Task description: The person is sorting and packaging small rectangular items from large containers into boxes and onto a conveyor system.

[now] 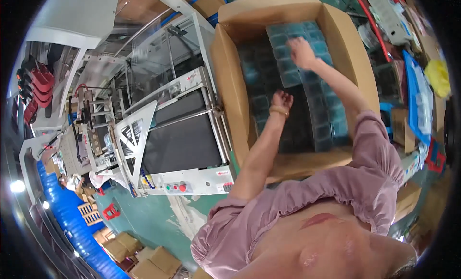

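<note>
A large open cardboard box [349, 53] stands in front of me with rows of clear, bluish plastic trays inside. My right hand [303, 53] is over the upper tray [290, 73], its fingers bent down against the divided plastic; the fingertips are partly hidden. This tray overlaps a row of similar trays [322, 116] along the box's right side. Lower and further left, my left hand [282, 101] is inside the box with loosely curled fingers and nothing visible in them. A band circles that wrist. Darker trays [257, 70] lie deeper at the box's left side.
Left of the box stands a white-framed machine with a dark conveyor belt [180, 142] and a red button [182, 188]. Cardboard flaps [222, 63] rise around the box. On the right are a blue tray [418, 99] and a yellow bag [437, 77]. Cartons [156, 264] sit on the green floor.
</note>
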Action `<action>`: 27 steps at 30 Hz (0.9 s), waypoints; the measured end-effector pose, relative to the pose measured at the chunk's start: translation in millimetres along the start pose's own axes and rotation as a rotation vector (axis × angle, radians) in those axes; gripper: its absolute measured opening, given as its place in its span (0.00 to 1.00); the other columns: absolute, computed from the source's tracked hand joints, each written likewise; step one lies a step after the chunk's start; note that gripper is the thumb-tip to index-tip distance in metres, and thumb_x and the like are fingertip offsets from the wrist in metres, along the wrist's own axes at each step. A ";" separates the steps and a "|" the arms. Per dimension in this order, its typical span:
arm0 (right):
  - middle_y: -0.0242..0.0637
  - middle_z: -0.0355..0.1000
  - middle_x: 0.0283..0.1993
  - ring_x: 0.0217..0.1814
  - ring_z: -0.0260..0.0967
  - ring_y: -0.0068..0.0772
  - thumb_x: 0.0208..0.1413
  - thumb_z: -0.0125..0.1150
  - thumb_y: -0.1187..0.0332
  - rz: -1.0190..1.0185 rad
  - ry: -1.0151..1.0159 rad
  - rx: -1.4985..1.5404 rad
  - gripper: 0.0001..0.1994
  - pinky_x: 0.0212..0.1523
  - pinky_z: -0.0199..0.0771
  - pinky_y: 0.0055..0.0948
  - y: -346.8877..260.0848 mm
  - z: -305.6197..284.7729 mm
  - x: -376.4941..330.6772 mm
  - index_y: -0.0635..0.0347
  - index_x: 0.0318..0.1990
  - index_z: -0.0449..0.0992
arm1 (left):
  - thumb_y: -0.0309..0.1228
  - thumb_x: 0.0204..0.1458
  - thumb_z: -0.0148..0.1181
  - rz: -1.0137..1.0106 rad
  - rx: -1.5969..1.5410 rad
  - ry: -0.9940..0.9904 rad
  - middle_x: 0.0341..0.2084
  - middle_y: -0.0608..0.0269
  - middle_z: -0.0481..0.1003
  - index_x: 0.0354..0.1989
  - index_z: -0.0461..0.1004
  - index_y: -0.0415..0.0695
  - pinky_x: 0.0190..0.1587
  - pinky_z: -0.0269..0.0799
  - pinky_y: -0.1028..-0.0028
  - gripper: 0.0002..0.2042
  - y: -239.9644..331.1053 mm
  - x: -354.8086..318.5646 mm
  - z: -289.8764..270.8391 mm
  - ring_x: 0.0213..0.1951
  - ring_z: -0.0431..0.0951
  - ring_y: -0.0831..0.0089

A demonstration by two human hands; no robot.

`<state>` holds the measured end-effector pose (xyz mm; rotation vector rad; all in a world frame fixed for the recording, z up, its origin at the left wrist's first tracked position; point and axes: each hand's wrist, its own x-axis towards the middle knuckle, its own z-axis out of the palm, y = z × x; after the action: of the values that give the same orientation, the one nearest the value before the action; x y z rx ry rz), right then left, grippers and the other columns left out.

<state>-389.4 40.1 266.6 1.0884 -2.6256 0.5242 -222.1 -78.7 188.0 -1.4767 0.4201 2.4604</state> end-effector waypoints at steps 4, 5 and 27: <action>0.43 0.65 0.50 0.53 0.57 0.46 0.49 0.51 0.59 0.076 -0.104 -0.398 0.22 0.48 0.59 0.43 37.4 42.0 63.5 0.61 0.50 0.66 | 0.45 0.54 0.46 0.076 -0.235 -0.160 0.34 0.58 0.69 0.40 0.67 0.44 0.44 0.67 0.57 0.17 -34.1 36.8 -2.5 0.37 0.69 0.61; 0.45 0.63 0.53 0.56 0.55 0.48 0.49 0.49 0.51 0.099 -0.039 -0.423 0.28 0.52 0.55 0.46 50.5 46.0 62.4 0.63 0.53 0.65 | 0.46 0.54 0.46 0.063 -0.282 -0.208 0.36 0.58 0.69 0.40 0.67 0.44 0.45 0.66 0.55 0.17 -42.3 38.3 10.6 0.38 0.69 0.60; 0.29 0.64 0.55 0.55 0.63 0.40 0.53 0.43 0.43 0.773 -0.333 1.830 0.25 0.44 0.70 0.52 -113.2 -89.8 -22.8 0.39 0.56 0.63 | 0.33 0.33 0.66 2.204 1.415 0.193 0.47 0.51 0.63 0.53 0.66 0.44 0.54 0.51 0.57 0.32 53.0 -351.8 51.3 0.51 0.60 0.53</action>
<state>-284.0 17.7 365.7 0.1249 -2.0952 3.3747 -120.7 -129.5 529.1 -0.0405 3.8669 0.8717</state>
